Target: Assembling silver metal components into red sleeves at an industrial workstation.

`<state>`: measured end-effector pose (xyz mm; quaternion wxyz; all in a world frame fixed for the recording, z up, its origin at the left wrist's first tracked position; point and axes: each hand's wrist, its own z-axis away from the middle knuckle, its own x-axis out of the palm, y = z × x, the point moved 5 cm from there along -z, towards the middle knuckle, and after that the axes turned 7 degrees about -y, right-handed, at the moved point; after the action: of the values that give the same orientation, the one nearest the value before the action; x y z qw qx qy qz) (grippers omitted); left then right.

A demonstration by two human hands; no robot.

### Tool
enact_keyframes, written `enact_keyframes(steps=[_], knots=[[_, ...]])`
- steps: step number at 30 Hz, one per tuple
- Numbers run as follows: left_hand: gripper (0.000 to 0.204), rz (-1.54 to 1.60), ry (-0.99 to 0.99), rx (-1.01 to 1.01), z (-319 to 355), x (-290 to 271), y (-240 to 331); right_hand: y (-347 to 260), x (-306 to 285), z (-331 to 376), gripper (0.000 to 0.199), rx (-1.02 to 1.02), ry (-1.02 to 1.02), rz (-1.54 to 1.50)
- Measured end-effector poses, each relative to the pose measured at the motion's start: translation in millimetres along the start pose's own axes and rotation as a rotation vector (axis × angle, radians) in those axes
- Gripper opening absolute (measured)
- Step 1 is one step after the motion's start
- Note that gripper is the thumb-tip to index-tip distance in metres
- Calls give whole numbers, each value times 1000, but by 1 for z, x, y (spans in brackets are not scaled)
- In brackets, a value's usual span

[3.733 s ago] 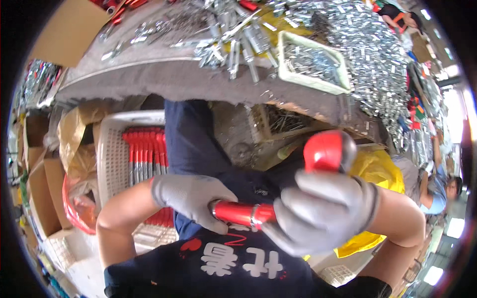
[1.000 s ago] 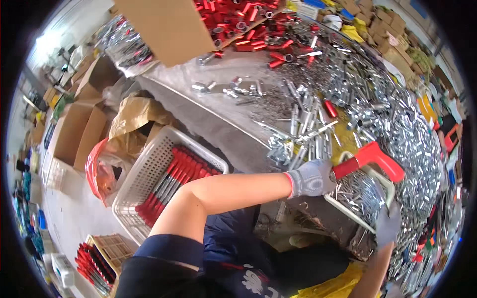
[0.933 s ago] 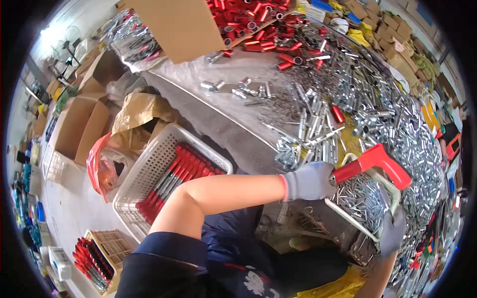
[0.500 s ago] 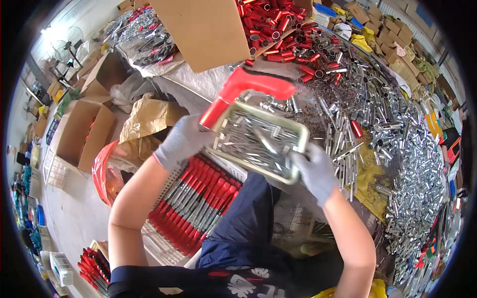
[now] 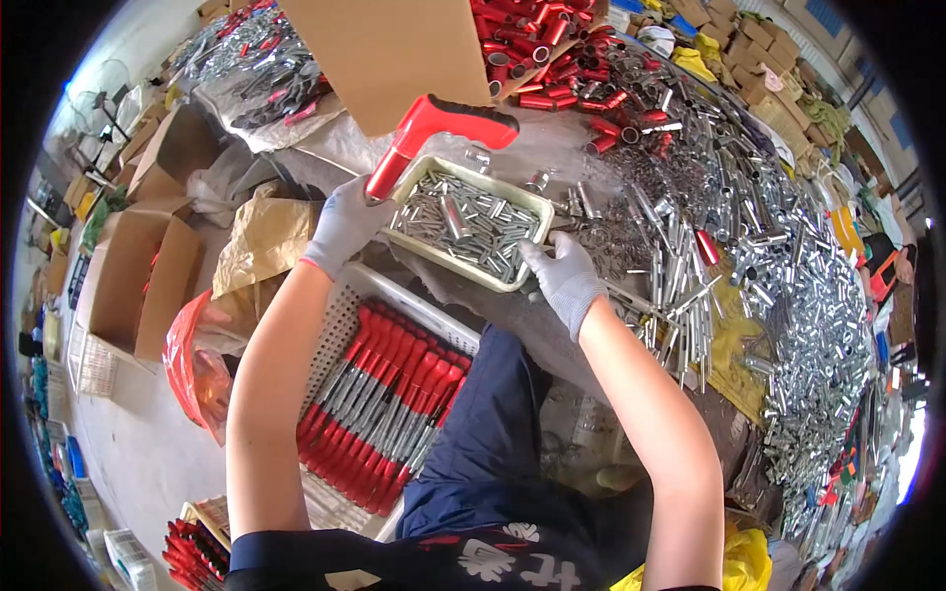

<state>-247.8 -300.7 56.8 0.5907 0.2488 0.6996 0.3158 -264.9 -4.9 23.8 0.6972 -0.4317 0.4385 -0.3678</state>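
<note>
My left hand (image 5: 347, 225), in a pale grey glove, is closed on the lower barrel of a red pistol-shaped handle (image 5: 434, 126) with a black strip along its grip. Those same fingers lie against the left end of a shallow cream tray (image 5: 463, 270); whether they also grip it is hidden. Small metal pins (image 5: 501, 225) fill the tray, and a wider silver tube (image 5: 453, 219) lies among them. At the tray's right end, my gloved right hand (image 5: 570, 284) pinches the rim between thumb and fingers.
Below the tray stands a white perforated crate (image 5: 330, 330) with rows of red-handled tools (image 5: 384, 404). A cardboard box (image 5: 394, 64) with red tubes (image 5: 512, 44) is at the far side. Loose metal parts (image 5: 818, 364) heap up on the right. A red plastic bag (image 5: 192, 364) sits left.
Both hands have moved left and slightly away with the tray and the red handle. The tray has lost its motion blur, and the pins now show clearly.
</note>
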Motion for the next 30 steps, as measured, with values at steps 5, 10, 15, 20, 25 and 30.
enact_keyframes(steps=[5,10,15,20,25,30], knots=[[37,-125,240,-34,51,-16,20,-24,-54,11,21,-419,324,421],[26,1061,150,44,128,8,44,-61,-45,-32,14,-477,48,1131],[43,1598,-160,110,162,59,80,-43,-52,-82,27,-362,3,1025],[33,1689,-145,10,188,87,82,-47,-34,-65,44,-269,-23,1305],[33,1775,-177,-5,188,99,91,-44,-31,-85,27,-142,199,1257],[28,1734,-14,60,195,80,93,-74,-52,-48,23,-313,261,1387]])
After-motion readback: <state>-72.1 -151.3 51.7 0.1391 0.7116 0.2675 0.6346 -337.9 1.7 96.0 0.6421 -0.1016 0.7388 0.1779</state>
